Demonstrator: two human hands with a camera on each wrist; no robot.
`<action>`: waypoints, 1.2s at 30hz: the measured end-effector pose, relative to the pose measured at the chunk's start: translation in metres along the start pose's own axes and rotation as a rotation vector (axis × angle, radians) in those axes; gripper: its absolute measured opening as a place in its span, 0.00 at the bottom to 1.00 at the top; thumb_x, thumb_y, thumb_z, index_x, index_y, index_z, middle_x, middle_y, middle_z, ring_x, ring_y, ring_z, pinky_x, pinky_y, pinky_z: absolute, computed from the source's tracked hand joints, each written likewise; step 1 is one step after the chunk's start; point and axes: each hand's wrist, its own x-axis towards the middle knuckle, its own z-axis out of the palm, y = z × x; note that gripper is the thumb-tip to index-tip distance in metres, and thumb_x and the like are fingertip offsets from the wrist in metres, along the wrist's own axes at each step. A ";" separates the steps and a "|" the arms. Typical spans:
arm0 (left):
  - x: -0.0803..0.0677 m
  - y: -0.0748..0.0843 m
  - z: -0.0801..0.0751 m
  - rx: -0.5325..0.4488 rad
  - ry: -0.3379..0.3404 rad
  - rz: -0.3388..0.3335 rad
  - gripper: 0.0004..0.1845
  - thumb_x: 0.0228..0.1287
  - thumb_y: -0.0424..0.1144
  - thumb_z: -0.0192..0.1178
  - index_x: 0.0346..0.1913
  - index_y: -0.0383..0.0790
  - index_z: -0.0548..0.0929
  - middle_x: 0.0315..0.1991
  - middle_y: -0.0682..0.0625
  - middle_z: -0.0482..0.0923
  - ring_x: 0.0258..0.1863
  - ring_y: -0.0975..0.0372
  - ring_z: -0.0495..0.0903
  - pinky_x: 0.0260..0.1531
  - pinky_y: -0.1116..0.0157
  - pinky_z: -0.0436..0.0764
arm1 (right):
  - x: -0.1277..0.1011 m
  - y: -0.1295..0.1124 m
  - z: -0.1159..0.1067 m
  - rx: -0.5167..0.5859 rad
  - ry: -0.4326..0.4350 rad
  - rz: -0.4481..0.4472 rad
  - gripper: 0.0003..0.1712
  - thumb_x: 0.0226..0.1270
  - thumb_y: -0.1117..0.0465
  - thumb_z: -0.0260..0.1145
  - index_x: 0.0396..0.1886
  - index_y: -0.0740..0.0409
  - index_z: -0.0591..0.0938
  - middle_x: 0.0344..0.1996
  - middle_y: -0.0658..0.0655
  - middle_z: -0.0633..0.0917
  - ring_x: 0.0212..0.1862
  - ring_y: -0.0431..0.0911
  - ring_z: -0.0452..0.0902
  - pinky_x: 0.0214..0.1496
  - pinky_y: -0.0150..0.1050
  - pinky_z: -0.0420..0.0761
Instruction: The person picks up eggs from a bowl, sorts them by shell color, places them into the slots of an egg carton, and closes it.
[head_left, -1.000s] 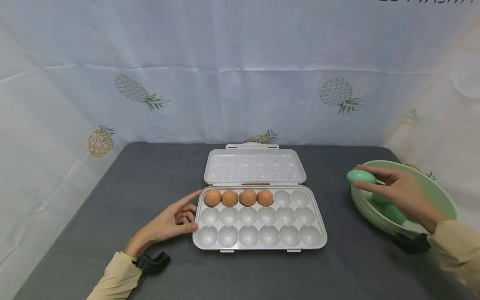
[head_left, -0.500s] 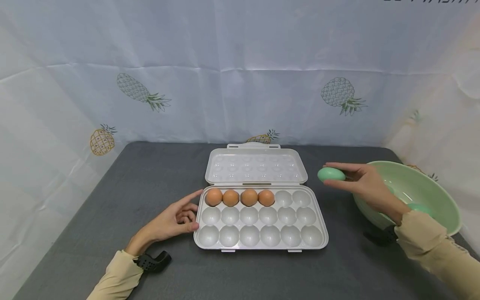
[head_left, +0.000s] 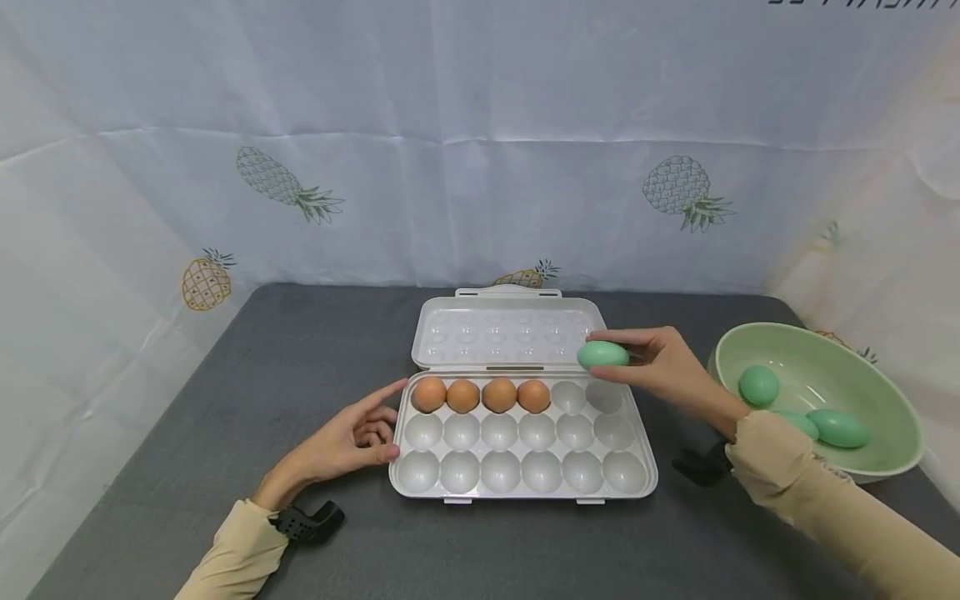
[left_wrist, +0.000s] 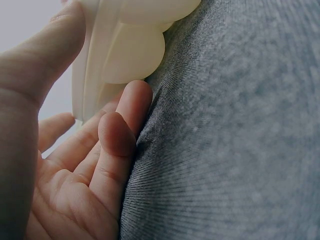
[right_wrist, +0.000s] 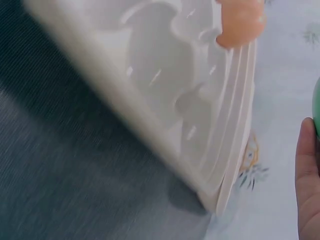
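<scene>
My right hand pinches a mint-green egg between thumb and fingers. It hovers over the back right of a white egg carton, whose lid lies folded back. In the right wrist view only a sliver of the egg and a fingertip show at the edge. Several brown eggs fill the left part of the carton's back row. At the carton's left edge my left hand touches the rim with thumb and forefinger, its other fingers loosely bent beside the carton's wall.
A pale green bowl with several green eggs stands at the right of the dark grey table. Behind and at the sides hangs a light cloth printed with pineapples. Each wrist wears a black strap.
My right hand has carried the green egg leftward from over the bowl to above the carton's right side. The left hand has stayed at the carton's edge.
</scene>
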 end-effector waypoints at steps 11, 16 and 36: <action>-0.002 0.000 0.000 -0.003 0.005 -0.011 0.47 0.68 0.32 0.67 0.82 0.34 0.50 0.52 0.35 0.81 0.38 0.71 0.82 0.36 0.72 0.81 | 0.017 -0.014 0.029 0.086 -0.081 -0.037 0.31 0.59 0.68 0.77 0.63 0.66 0.81 0.56 0.51 0.87 0.54 0.34 0.85 0.54 0.34 0.85; -0.002 0.001 0.000 -0.002 0.009 -0.026 0.47 0.68 0.32 0.67 0.82 0.35 0.50 0.52 0.35 0.81 0.39 0.70 0.83 0.37 0.72 0.81 | 0.024 -0.020 0.043 0.108 -0.123 -0.031 0.32 0.59 0.67 0.77 0.64 0.64 0.81 0.62 0.65 0.83 0.54 0.35 0.85 0.55 0.35 0.85; 0.001 0.004 0.000 -0.001 0.000 -0.032 0.47 0.68 0.33 0.67 0.82 0.36 0.50 0.51 0.36 0.82 0.38 0.70 0.83 0.36 0.72 0.81 | 0.044 -0.037 0.093 0.162 -0.222 0.015 0.29 0.57 0.64 0.79 0.60 0.56 0.85 0.59 0.59 0.86 0.56 0.46 0.84 0.59 0.41 0.84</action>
